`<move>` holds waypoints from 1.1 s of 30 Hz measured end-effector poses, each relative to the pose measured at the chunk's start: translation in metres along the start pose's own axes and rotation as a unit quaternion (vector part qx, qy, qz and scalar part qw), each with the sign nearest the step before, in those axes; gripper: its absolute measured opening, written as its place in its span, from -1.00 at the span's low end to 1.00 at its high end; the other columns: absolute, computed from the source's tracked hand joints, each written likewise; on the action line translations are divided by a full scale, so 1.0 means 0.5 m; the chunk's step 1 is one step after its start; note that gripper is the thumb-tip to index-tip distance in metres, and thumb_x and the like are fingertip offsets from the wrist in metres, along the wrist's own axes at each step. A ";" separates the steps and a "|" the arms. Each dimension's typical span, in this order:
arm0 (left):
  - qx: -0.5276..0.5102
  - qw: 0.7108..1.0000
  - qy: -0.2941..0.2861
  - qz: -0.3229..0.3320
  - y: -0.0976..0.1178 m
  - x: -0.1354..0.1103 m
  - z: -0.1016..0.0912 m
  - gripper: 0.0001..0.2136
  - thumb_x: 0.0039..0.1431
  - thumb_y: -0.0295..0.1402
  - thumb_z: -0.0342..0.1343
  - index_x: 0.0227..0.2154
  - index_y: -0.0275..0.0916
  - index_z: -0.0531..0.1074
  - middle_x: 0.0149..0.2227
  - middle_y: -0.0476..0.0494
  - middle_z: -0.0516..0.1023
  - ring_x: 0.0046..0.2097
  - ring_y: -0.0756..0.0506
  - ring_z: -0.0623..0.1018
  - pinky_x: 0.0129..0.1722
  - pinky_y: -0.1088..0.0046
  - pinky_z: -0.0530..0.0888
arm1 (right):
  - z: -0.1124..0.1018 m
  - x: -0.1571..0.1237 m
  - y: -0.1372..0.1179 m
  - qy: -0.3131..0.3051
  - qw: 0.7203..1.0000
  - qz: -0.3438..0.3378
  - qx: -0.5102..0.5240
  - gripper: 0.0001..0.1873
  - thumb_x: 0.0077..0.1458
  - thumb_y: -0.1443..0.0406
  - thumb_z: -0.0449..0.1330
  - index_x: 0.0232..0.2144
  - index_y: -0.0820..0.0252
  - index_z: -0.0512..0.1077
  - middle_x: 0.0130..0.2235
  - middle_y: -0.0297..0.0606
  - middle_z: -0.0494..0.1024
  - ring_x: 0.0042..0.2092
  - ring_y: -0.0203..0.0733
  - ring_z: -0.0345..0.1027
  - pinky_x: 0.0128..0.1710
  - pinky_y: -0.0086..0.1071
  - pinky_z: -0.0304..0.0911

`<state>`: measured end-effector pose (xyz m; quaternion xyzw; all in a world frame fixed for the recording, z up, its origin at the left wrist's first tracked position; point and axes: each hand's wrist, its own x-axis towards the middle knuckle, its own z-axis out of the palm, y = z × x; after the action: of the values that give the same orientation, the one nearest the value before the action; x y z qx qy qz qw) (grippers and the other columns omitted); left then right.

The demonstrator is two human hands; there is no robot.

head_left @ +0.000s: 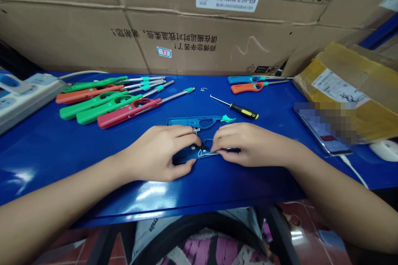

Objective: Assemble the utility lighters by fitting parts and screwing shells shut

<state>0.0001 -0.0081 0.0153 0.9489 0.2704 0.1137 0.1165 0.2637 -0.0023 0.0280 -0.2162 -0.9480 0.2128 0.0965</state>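
An opened blue lighter casing lies on the table between my hands, with a small black part and a thin metal piece showing inside. My left hand holds its rear part, thumb on the near side and fingers on the far side. At the front part, the fingertips of my right hand are pinched together over the casing; what they grip is hidden. Just beyond my hands lies the other blue casing half, with a teal trigger piece at its right end.
Several assembled lighters lie at the left, beside a white power strip. A black-and-yellow hooked screwdriver lies beyond my right hand. Two more lighters, a phone and a taped package are at the right. Cardboard stands behind.
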 end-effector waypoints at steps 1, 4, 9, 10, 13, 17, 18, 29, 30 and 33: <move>0.000 1.000 0.001 0.001 0.000 0.000 0.000 -0.76 0.20 -0.31 0.14 -0.08 -0.17 0.45 -0.15 -0.05 0.58 -0.19 -0.11 0.59 -0.23 0.38 0.45 | 0.000 0.000 0.000 0.003 1.000 0.000 -0.002 -0.81 0.25 0.45 0.15 -0.18 0.24 0.56 -0.20 -0.18 0.61 -0.12 -0.17 0.47 -0.08 -0.30 0.36; 0.000 1.000 0.002 0.001 0.000 0.000 -0.001 -0.77 0.20 -0.31 0.13 -0.08 -0.18 0.45 -0.15 -0.07 0.59 -0.19 -0.11 0.60 -0.23 0.39 0.45 | 0.000 0.000 0.000 0.007 1.000 -0.001 -0.002 -0.83 0.23 0.43 0.17 -0.21 0.20 0.56 -0.21 -0.21 0.62 -0.13 -0.18 0.47 -0.08 -0.30 0.36; 0.000 1.000 0.000 0.002 -0.002 0.000 -0.003 -0.77 0.19 -0.31 0.12 -0.09 -0.18 0.45 -0.15 -0.07 0.59 -0.20 -0.11 0.60 -0.25 0.39 0.46 | -0.001 0.002 -0.003 0.006 1.000 -0.002 -0.026 -0.87 0.24 0.40 0.19 -0.24 0.20 0.55 -0.23 -0.21 0.61 -0.15 -0.17 0.45 -0.11 -0.28 0.35; -0.001 1.000 0.000 0.001 -0.002 0.000 -0.004 -0.76 0.19 -0.31 0.12 -0.09 -0.18 0.45 -0.15 -0.07 0.59 -0.20 -0.11 0.60 -0.24 0.39 0.46 | 0.000 0.002 -0.003 0.006 1.000 -0.002 -0.028 -0.86 0.25 0.40 0.17 -0.24 0.20 0.55 -0.24 -0.21 0.61 -0.16 -0.17 0.44 -0.11 -0.28 0.35; -0.001 1.000 0.000 0.001 -0.002 0.000 -0.003 -0.76 0.19 -0.31 0.12 -0.08 -0.18 0.46 -0.15 -0.08 0.59 -0.19 -0.11 0.60 -0.24 0.41 0.46 | 0.000 0.001 -0.001 0.006 1.000 -0.003 -0.028 -0.83 0.26 0.41 0.15 -0.26 0.19 0.55 -0.25 -0.21 0.60 -0.16 -0.17 0.44 -0.11 -0.28 0.35; 0.000 1.000 0.002 0.001 -0.003 0.000 -0.002 -0.76 0.19 -0.31 0.12 -0.08 -0.18 0.45 -0.15 -0.08 0.59 -0.20 -0.11 0.60 -0.25 0.41 0.45 | -0.003 0.000 -0.001 0.001 1.000 0.001 -0.020 -0.84 0.25 0.40 0.16 -0.25 0.18 0.55 -0.24 -0.23 0.61 -0.16 -0.17 0.45 -0.11 -0.28 0.35; 0.000 1.000 0.001 0.000 -0.003 0.000 -0.001 -0.76 0.19 -0.31 0.12 -0.08 -0.18 0.45 -0.15 -0.08 0.59 -0.20 -0.11 0.60 -0.25 0.40 0.45 | -0.004 0.000 -0.002 -0.003 1.000 0.004 -0.016 -0.85 0.25 0.40 0.16 -0.23 0.18 0.55 -0.24 -0.23 0.61 -0.15 -0.17 0.45 -0.10 -0.28 0.35; 0.003 1.000 0.002 0.002 0.001 0.000 -0.001 -0.77 0.20 -0.30 0.11 -0.08 -0.18 0.45 -0.17 -0.08 0.59 -0.21 -0.11 0.60 -0.27 0.41 0.45 | -0.003 0.005 -0.005 0.007 0.998 0.044 0.049 -0.83 0.20 0.47 0.19 -0.23 0.19 0.56 -0.21 -0.25 0.62 -0.13 -0.21 0.46 -0.08 -0.33 0.34; 0.003 1.000 0.003 0.003 0.001 0.000 0.000 -0.77 0.21 -0.30 0.11 -0.09 -0.18 0.45 -0.17 -0.08 0.59 -0.21 -0.10 0.60 -0.27 0.41 0.45 | -0.004 0.005 -0.005 0.007 0.998 0.046 0.052 -0.82 0.19 0.47 0.19 -0.24 0.19 0.55 -0.21 -0.25 0.62 -0.13 -0.21 0.46 -0.08 -0.34 0.33; 0.000 1.000 0.005 0.006 0.000 0.000 0.001 -0.76 0.21 -0.30 0.11 -0.08 -0.18 0.45 -0.16 -0.08 0.59 -0.20 -0.10 0.60 -0.26 0.41 0.46 | -0.004 0.005 -0.006 0.008 0.997 0.047 0.060 -0.82 0.19 0.48 0.18 -0.24 0.19 0.55 -0.21 -0.25 0.61 -0.14 -0.22 0.46 -0.09 -0.35 0.33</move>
<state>0.0001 -0.0081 0.0148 0.9498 0.2655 0.1194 0.1145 0.2610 -0.0028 0.0315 -0.2562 -0.9215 0.2716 0.1068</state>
